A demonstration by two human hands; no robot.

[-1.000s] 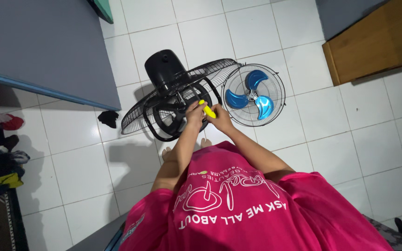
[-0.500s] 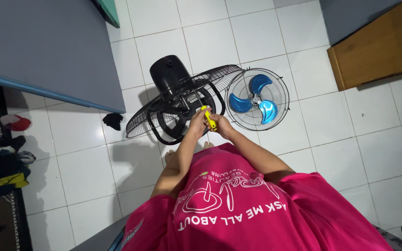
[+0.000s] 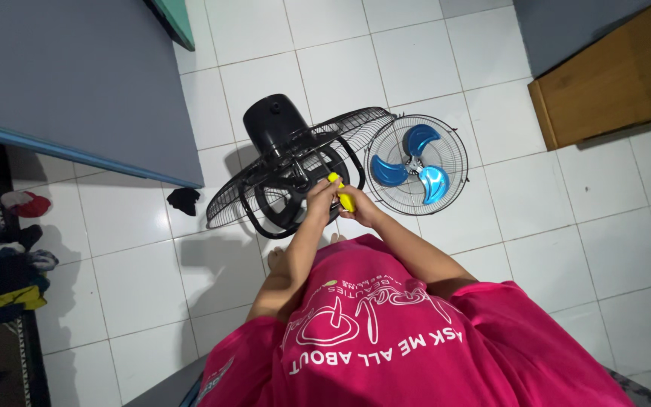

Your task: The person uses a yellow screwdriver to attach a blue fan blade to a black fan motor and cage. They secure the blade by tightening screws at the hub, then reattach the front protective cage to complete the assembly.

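Observation:
A black fan body [image 3: 274,126] with its rear wire guard [image 3: 289,178] stands on the white tiled floor in front of me. My left hand [image 3: 321,198] rests against the fan's hub and touches a yellow-handled screwdriver [image 3: 341,193]. My right hand [image 3: 361,207] grips the screwdriver's handle, its tip pointed at the hub. Beside it on the right lies the front guard [image 3: 452,162] with the blue three-blade propeller [image 3: 410,163] resting in it.
A grey mattress with a blue edge [image 3: 77,83] fills the upper left. A wooden cabinet [image 3: 612,71] stands at the upper right. A small black rag [image 3: 183,200] lies on the floor, and clothes [image 3: 5,256] pile at the left edge. My toes [image 3: 274,255] show below the fan.
The view has shifted slightly, so the fan sits a little lower in the frame. Both hands stay on the screwdriver at the hub, its handle angle changing slightly.

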